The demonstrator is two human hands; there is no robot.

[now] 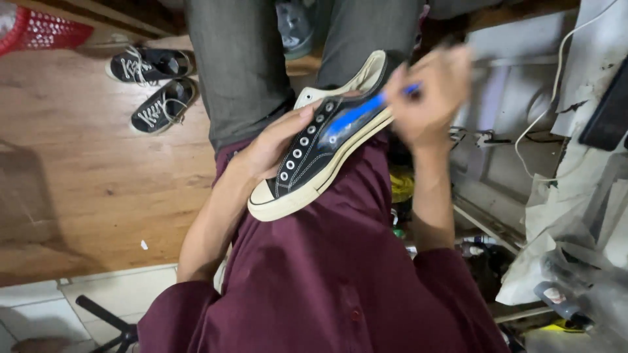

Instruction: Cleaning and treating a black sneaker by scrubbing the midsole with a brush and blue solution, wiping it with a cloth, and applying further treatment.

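**Sneaker held on the lap, blue tool at its side**

Holding a black low-top sneaker (320, 147) across the lap, the person sits over a wooden floor (85, 196), seen from above.

- Sneaker: black canvas, cream sole and toe cap, white eyelets, no laces. It lies tilted on the maroon shirt (327, 274), near the front edge of the lap. Its long axis runs on a diagonal, toe toward the lower left, heel toward the upper right against the grey trousers (242, 59).
- Left hand (271, 147): cupped under and around the far side of the sneaker near its middle, fingers closed on it, steadying it.
- Right hand (428, 95): blurred by motion, closed on a slim blue tool (363, 111), perhaps a brush or pen; its kind cannot be told. The tool's tip rests on the sneaker's side panel, near the heel half. This hand sits at the heel end, so the toe lies away from it, down and left along the sole line.
- Nearer hand: the left is nearer the toe, the right nearer the heel.
- Nearby: a pair of laced black sneakers (154, 88) on the floor toward the top left corner, well apart from the lap; a red basket (39, 29) at the corner beyond them; white cable (556, 85) and cluttered bags along the right edge.
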